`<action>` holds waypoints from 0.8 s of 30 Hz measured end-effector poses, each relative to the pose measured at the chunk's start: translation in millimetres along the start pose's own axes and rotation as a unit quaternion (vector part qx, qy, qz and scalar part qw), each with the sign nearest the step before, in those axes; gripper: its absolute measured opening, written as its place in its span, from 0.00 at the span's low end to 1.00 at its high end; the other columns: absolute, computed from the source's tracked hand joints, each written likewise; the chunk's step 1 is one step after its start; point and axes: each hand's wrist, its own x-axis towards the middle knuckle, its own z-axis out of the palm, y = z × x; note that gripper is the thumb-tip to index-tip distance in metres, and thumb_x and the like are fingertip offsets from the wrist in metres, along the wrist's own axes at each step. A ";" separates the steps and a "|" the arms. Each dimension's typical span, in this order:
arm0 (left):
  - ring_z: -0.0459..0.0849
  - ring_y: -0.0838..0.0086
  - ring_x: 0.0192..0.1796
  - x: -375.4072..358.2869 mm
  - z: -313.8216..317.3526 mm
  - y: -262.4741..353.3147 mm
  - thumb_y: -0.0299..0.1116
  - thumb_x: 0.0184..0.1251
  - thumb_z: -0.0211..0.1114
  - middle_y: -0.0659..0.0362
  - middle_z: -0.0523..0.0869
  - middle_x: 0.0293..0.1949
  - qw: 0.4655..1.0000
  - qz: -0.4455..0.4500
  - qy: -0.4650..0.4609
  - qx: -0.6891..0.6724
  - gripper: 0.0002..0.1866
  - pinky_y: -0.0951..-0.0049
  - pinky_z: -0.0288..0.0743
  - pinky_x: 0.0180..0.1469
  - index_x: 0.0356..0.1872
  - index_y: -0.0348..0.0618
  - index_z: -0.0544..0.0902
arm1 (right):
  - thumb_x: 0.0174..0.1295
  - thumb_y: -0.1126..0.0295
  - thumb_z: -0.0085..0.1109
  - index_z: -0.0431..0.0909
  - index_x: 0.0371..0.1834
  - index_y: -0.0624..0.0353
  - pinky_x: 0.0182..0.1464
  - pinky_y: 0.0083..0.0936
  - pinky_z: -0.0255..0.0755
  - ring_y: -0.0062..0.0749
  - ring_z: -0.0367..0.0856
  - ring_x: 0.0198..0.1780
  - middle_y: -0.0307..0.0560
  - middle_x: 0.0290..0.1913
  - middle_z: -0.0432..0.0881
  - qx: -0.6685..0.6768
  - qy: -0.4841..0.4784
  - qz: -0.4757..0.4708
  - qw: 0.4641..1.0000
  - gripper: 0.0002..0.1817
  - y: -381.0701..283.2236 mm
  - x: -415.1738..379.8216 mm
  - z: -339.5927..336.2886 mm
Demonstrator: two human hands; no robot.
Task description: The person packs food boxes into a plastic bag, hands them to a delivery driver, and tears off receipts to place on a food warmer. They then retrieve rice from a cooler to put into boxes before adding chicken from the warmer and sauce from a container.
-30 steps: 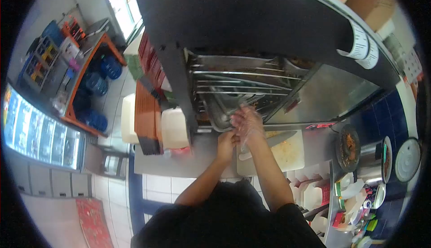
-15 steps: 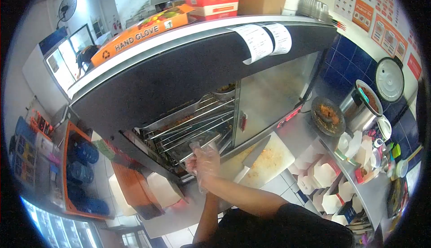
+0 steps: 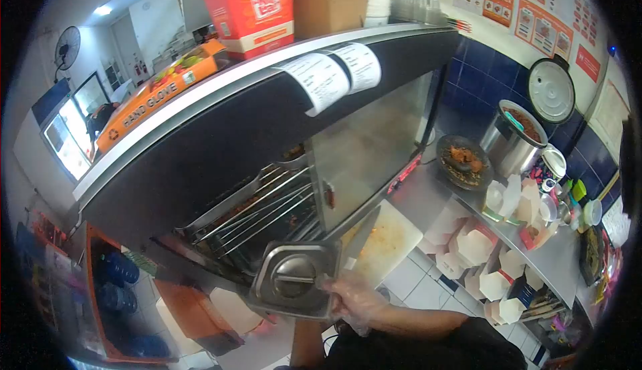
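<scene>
A square metal container with a lid (image 3: 294,278) is in front of the open warming cabinet (image 3: 221,126), its lid handle facing up. My right hand (image 3: 353,298), in a clear plastic glove, is closed on the container's right edge. Only the forearm of my left arm shows below the container; the hand and its fingers are hidden behind it. Inside the cabinet are wire racks (image 3: 264,203) and a long metal tray (image 3: 234,199) with food. A cutting board (image 3: 394,239) lies to the right of the container, with a knife (image 3: 361,239) on it.
On the right counter stand a stone mortar (image 3: 464,162) with food, a large metal pot (image 3: 511,139) and open paper boxes (image 3: 473,243). A glove box (image 3: 157,96) and receipts (image 3: 321,79) are on the cabinet top. Another person (image 3: 100,117) is in the far left background.
The lidded metal container has come into view in front of the racks, with my right hand on it. My right hand has moved right and down. My left hand is hidden. The view has shifted.
</scene>
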 end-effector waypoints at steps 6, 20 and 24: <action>0.82 0.70 0.43 44.8 16.5 27.8 0.41 0.75 0.61 0.52 0.85 0.49 0.864 0.162 0.255 0.403 0.18 0.71 0.79 0.42 0.57 0.38 0.79 | 0.64 0.68 0.63 0.78 0.35 0.59 0.12 0.16 0.61 0.19 0.70 0.12 0.38 0.16 0.75 0.019 0.020 -0.028 0.999 0.07 6.2 -45.9 -111.2; 0.72 0.76 0.30 -185.2 151.5 -278.0 0.40 0.70 0.58 0.61 0.77 0.32 0.816 -0.119 0.077 0.560 0.14 0.72 0.71 0.34 0.46 0.39 0.78 | 0.63 0.62 0.61 0.75 0.33 0.58 0.18 0.23 0.69 0.22 0.71 0.18 0.37 0.22 0.73 0.210 0.622 -0.264 0.707 0.11 129.1 -319.2 -505.7; 0.77 0.76 0.31 -270.5 206.9 -387.2 0.38 0.70 0.60 0.61 0.80 0.32 0.832 -0.268 0.062 0.483 0.11 0.73 0.74 0.34 0.41 0.42 0.78 | 0.60 0.63 0.67 0.74 0.24 0.52 0.19 0.21 0.64 0.18 0.67 0.18 0.32 0.19 0.69 0.219 0.680 -0.341 0.611 0.13 131.5 -377.2 -626.7</action>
